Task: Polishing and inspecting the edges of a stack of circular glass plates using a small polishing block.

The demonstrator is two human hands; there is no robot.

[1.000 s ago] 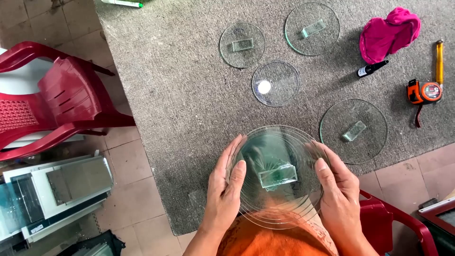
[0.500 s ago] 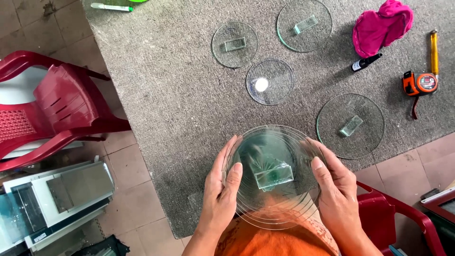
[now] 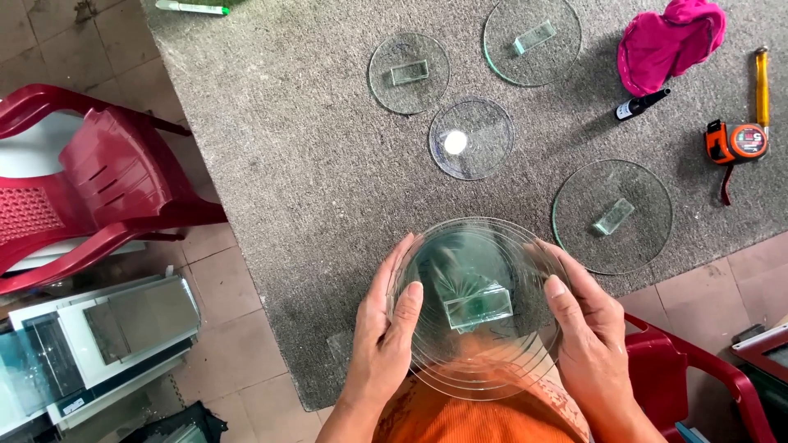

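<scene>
Glass disc stack unchanged since earlier, same grip; left hand and right hand clasp its opposite edges, fingers curled, above tabletop edge.

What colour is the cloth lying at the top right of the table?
The cloth is bright pink, crumpled beside a small black bottle; the head view shows it clearly.

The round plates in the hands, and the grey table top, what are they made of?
The stack of round discs looks like clear glass: see-through, greenish shiny edges. Left hand and right hand hold its sides. The table cover looks like grey felt or carpet: matte, fuzzy.
</scene>
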